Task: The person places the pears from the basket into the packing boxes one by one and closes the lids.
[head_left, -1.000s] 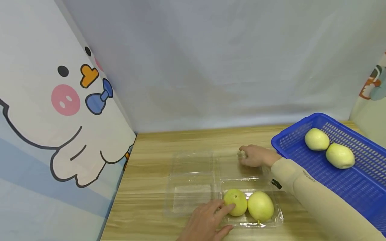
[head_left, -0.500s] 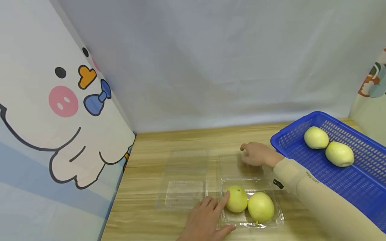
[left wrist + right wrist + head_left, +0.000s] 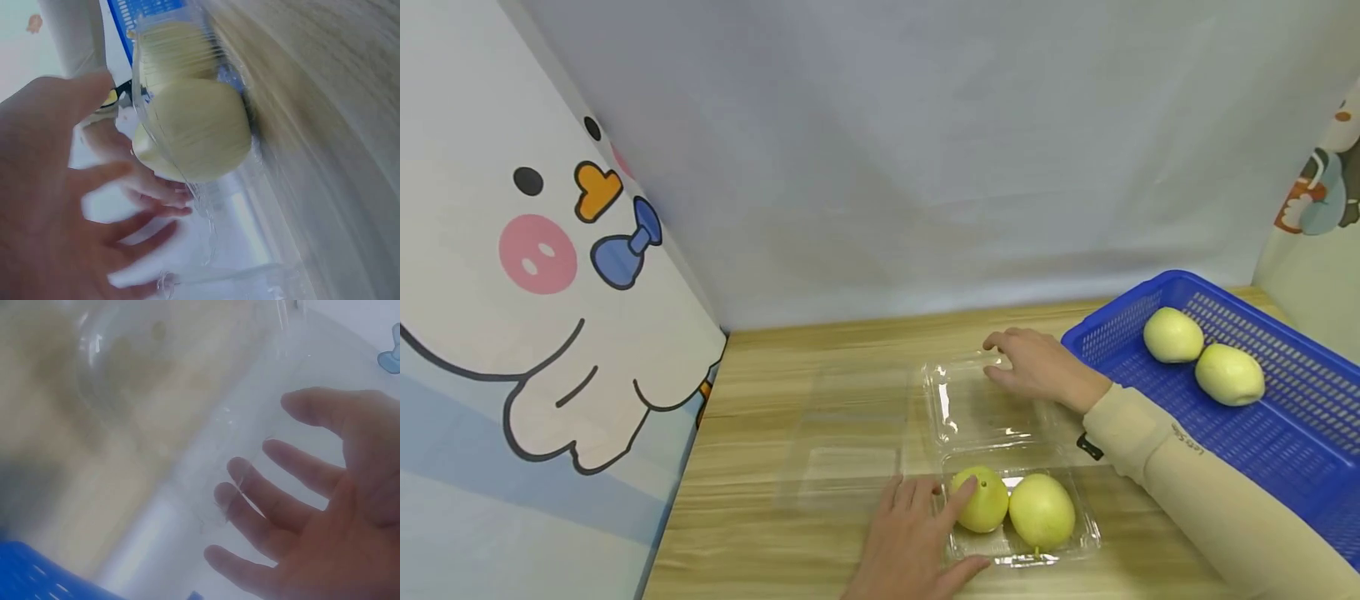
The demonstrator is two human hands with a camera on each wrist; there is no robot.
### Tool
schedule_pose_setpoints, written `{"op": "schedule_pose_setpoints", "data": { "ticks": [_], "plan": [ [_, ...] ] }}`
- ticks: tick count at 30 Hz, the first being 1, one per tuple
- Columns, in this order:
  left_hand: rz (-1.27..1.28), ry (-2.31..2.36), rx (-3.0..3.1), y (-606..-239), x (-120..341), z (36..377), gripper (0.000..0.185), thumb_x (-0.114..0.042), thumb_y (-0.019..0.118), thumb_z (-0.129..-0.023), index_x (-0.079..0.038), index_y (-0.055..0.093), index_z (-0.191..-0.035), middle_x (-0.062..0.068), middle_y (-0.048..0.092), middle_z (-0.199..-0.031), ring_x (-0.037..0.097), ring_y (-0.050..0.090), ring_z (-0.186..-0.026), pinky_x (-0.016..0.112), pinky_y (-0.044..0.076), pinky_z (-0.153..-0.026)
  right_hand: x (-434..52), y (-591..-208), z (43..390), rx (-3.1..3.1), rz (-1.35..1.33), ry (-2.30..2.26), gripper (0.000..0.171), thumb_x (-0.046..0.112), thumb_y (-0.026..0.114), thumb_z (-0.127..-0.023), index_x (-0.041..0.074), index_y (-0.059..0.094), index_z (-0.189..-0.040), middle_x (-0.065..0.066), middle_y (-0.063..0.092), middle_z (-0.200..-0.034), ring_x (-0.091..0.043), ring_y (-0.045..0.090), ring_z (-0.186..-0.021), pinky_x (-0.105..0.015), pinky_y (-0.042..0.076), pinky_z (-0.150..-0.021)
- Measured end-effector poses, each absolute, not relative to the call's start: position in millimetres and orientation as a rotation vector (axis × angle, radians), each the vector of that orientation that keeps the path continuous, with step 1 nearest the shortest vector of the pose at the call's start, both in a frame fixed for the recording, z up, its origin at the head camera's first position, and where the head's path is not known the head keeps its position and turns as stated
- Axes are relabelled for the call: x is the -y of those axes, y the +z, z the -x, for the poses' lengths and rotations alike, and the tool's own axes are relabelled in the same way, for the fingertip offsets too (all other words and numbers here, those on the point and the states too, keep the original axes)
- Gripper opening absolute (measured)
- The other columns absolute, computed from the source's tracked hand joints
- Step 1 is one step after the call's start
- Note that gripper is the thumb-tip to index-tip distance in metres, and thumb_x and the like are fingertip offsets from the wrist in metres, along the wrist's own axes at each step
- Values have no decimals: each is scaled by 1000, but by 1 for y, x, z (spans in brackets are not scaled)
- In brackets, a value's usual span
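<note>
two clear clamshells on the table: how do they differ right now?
The right clamshell holds two pears in its near tray; the left clamshell holds nothing. The right clamshell's lid is raised at its far edge under the right hand; the left clamshell lies open and flat. The left hand touches only the right clamshell. Both are clear plastic on the wooden table.

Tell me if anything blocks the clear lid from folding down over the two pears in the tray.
Nothing visible does. The lid is raised by the right hand; only the left hand fingers touch the nearer pear at the tray edge.
</note>
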State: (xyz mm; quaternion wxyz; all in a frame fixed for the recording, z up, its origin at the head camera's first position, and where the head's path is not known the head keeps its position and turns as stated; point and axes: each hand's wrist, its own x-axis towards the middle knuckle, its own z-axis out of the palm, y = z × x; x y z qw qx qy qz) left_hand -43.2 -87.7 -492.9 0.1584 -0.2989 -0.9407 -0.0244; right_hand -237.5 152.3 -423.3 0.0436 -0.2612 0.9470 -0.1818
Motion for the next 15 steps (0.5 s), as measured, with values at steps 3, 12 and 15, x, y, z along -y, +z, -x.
{"op": "schedule_pose_setpoints", "data": {
  "ticks": [3, 12, 15],
  "plan": [
    [978, -47, 2537, -488, 85, 47, 62, -74, 63, -93, -33, 66, -139, -4, 67, -124, 15, 63, -117, 43, 56, -106, -151, -421, 237, -2916, 804, -573, 40, 25, 67, -101, 0, 68, -132, -23, 73, -122, -36, 71, -109, -56, 60, -92],
    [1048, 17, 2593, -488, 74, 50, 61, -69, 56, -100, -25, 66, -142, 1, 60, -154, 21, 60, -135, 44, 57, -108, -151, -412, 229, -2970, 846, -605, 35, 23, 70, -99, 1, 71, -126, -21, 74, -120, -36, 71, -107, -55, 60, -89],
    [1017, 27, 2644, -488, 71, 52, 65, -68, 52, -103, -23, 60, -149, 3, 56, -159, 24, 59, -138, 47, 55, -110, -151, -404, 219, -3017, 869, -628, 31, 23, 70, -100, 2, 73, -122, -19, 74, -117, -35, 72, -104, -54, 60, -87]
  ]
}}
